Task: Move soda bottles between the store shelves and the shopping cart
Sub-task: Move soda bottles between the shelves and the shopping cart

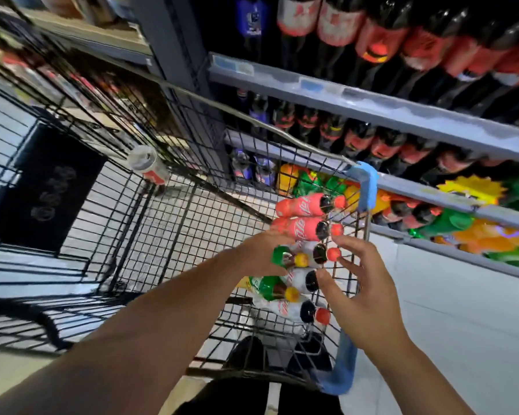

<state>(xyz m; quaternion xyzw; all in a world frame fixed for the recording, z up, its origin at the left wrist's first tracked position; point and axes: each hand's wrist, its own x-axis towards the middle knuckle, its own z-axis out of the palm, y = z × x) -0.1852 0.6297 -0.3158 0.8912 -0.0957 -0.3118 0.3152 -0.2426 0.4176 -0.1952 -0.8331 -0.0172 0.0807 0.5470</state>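
Note:
Several soda bottles lie in a stack in the near right corner of the black wire shopping cart (162,223). Two have red labels (297,206), some have white labels and red caps (294,310), and two are green with yellow caps (267,287). My left hand (259,253) reaches into the stack and grips the upper green bottle (280,255). My right hand (360,295) hovers over the capped ends with its fingers spread, the thumb close to a dark bottle neck. It holds nothing. One more bottle (149,166) lies alone at the cart's far end.
Grey store shelves (372,106) run along the right of the cart, packed with dark cola bottles above and green and orange ones lower down. The cart's blue handle (369,184) lies against the shelf edge. A dark floor mat (48,187) shows through the cart mesh at left.

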